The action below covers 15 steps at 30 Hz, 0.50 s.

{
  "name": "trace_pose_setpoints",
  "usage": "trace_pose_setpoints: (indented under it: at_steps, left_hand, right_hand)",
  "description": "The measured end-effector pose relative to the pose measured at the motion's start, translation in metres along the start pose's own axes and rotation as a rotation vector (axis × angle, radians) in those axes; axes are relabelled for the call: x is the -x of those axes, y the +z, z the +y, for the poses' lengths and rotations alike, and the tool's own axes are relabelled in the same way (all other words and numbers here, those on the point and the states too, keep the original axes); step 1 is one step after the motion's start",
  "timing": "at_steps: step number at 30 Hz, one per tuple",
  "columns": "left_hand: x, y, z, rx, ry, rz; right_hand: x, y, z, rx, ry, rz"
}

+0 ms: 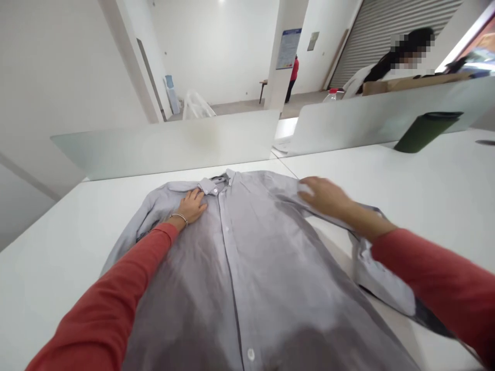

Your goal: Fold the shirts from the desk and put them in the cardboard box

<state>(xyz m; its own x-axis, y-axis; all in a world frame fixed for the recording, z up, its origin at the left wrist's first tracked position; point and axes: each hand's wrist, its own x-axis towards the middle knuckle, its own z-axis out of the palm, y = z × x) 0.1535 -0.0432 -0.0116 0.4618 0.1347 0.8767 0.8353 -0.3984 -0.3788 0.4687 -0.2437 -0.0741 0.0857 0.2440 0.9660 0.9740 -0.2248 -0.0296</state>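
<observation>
A grey button-up shirt (266,257) lies spread face up, its collar at the far side and its front placket running toward me. My left hand (192,206), with a thin bracelet at the wrist, rests flat on the shirt's chest just below the collar, fingers outstretched. Over the sleeve near the shoulder at right is my right hand (323,196), slightly blurred, thumb and fingers apart. Whether it touches the cloth I cannot tell. That sleeve bends back toward me beneath my forearm.
The shirt lies on a white table (436,190). Frosted divider panels (185,147) stand along its far edge. At the right is a dark green cylindrical container (421,133). Beyond the panels are a person (386,62), a red-capped bottle (331,95) and another person in red (294,74).
</observation>
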Motion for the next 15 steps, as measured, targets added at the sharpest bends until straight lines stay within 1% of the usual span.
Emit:
trace_pose_setpoints:
  at_steps: [2,3,4,6,8,10,15]
  left_hand:
    - [-0.011,0.005,0.001,0.022,-0.037,-0.02]
    - [-0.015,0.006,0.0,0.026,-0.051,-0.048]
    - [-0.019,0.008,0.0,0.027,-0.062,-0.083]
    - [-0.026,0.01,-0.003,0.034,-0.081,-0.158]
    - [-0.032,0.012,-0.005,0.048,-0.097,-0.207]
    - [-0.039,0.014,-0.007,0.059,-0.106,-0.213]
    - [-0.057,0.018,-0.01,0.079,-0.128,-0.203]
  right_hand:
    - [-0.027,0.026,-0.04,-0.004,-0.152,-0.069]
    - [-0.04,0.04,-0.057,-0.009,-0.189,-0.124]
    - [-0.051,0.053,-0.071,-0.014,-0.193,-0.18]
    - [-0.071,0.075,-0.089,-0.008,-0.156,-0.275]
    - [-0.084,0.09,-0.096,0.01,-0.108,-0.306]
    - [-0.093,0.099,-0.095,0.016,-0.093,-0.285]
    - [-0.099,0.102,-0.087,-0.012,-0.088,-0.267]
